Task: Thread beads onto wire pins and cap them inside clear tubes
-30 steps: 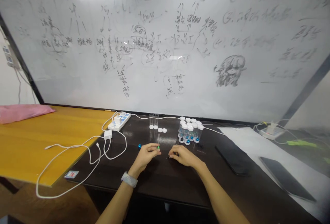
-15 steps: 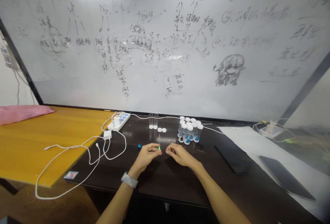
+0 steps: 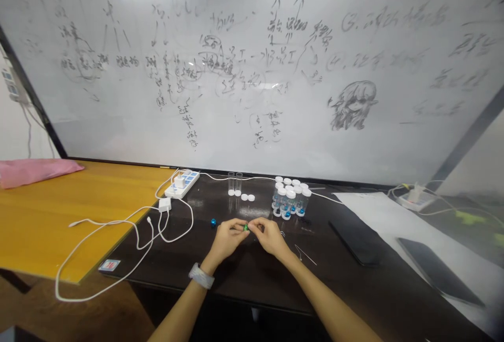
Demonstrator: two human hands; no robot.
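Note:
My left hand [image 3: 228, 238] pinches a small shiny green ball [image 3: 246, 227] between thumb and fingertips. My right hand [image 3: 270, 236] is closed too, its thumb and fingertips meeting at the ball's right side. Fingers cover part of the ball, and any finer piece between them is too small to make out. A shiny blue ball [image 3: 213, 223] lies just left of my left hand. Thin bent wires [image 3: 305, 254] rest on the dark table to the right of my right wrist.
Several clear tubes with white caps [image 3: 290, 195], some with blue balls inside, are grouped at back right. Two clear tubes [image 3: 235, 183] stand behind two white caps [image 3: 248, 197]. A power strip [image 3: 182, 184] and white cables [image 3: 137, 237] lie left; dark phones [image 3: 352, 242] lie right.
My right hand has moved left and now meets my left hand at the green ball. The thin upright line above the ball no longer shows. Wires beside my right forearm have come into view.

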